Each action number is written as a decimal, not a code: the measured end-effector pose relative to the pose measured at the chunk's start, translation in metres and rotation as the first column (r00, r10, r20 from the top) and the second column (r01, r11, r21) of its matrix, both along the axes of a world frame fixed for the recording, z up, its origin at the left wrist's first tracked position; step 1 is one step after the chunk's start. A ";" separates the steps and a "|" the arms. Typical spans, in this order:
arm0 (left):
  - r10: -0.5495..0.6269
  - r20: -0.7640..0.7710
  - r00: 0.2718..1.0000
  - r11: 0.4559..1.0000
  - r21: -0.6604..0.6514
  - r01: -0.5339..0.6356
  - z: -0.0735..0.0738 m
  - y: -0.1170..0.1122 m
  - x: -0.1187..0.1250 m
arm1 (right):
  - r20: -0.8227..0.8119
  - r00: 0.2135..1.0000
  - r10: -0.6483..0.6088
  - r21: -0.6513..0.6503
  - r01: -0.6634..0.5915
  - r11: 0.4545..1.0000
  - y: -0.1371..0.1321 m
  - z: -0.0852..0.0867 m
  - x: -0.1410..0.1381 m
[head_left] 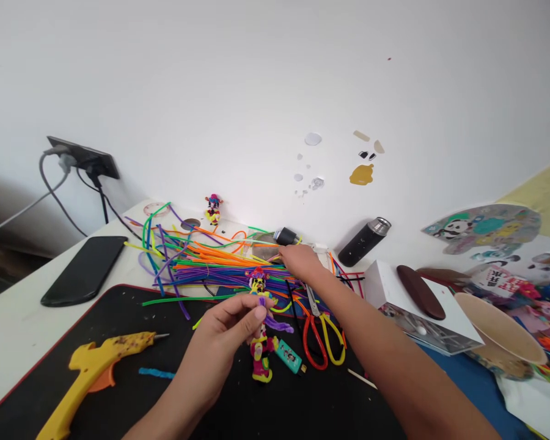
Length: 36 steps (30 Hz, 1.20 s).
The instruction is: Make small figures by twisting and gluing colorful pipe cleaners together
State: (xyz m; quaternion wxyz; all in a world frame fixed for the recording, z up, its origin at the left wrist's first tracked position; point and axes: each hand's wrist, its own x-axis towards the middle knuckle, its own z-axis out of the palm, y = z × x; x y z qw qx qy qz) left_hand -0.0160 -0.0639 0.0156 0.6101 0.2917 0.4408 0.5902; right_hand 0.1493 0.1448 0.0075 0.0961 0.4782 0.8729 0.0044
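Note:
My left hand (pixel 224 327) is closed, thumb and forefinger pinching a short purple pipe cleaner (pixel 279 325). Just behind those fingertips is a colourful pipe-cleaner figure (pixel 260 357) with a pink and blue headpiece; the fingers cover part of its middle, and I cannot tell whether they touch it. My right hand (pixel 300 261) reaches farther out, over the right end of a heap of loose pipe cleaners (pixel 224 263), beside a shallow tray (pixel 263 249). Its fingers are curled together, and what they hold, if anything, is hidden.
Scissors (pixel 321 336) and a teal lighter (pixel 288 356) lie near the figure. A yellow glue gun (pixel 98 366) and phone (pixel 85 272) are at left. A second figure (pixel 213 209) stands by the wall. At right are a black flask (pixel 364 241), white box (pixel 421 305) and bowl (pixel 499 324).

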 end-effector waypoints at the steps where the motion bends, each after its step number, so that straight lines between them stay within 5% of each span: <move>1: -0.003 -0.002 1.000 1.000 0.003 0.003 0.000 0.000 0.000 | -0.014 1.000 -0.015 0.005 0.015 1.000 -0.002 0.002 0.001; 7: -0.027 -0.005 1.000 1.000 0.013 0.027 0.005 0.002 0.000 | -0.203 0.968 -0.150 0.041 0.161 0.986 -0.018 0.018 0.028; 13: -0.048 -0.113 0.992 0.995 0.085 0.058 0.003 0.005 0.003 | -0.517 0.824 -0.233 -0.071 0.230 0.971 -0.066 0.017 0.048; 17: -0.020 -0.199 0.980 0.990 0.133 0.047 -0.003 0.008 0.003 | -0.812 0.415 -0.410 -0.440 0.026 0.898 -0.113 0.010 0.038; 23: -0.011 -0.180 0.984 0.979 0.197 0.047 -0.006 0.008 0.006 | -0.783 0.101 -0.613 -0.621 -0.147 0.769 -0.162 -0.001 0.022; 30: 0.008 -0.201 0.980 0.976 0.216 0.036 -0.011 0.007 0.012 | -0.764 -0.039 -0.644 -0.622 -0.222 0.751 -0.187 -0.028 0.023; 36: -0.106 -0.229 0.968 0.965 0.209 0.156 -0.014 0.001 0.018 | -0.784 -0.053 -0.618 -0.576 -0.309 0.757 -0.195 -0.034 0.028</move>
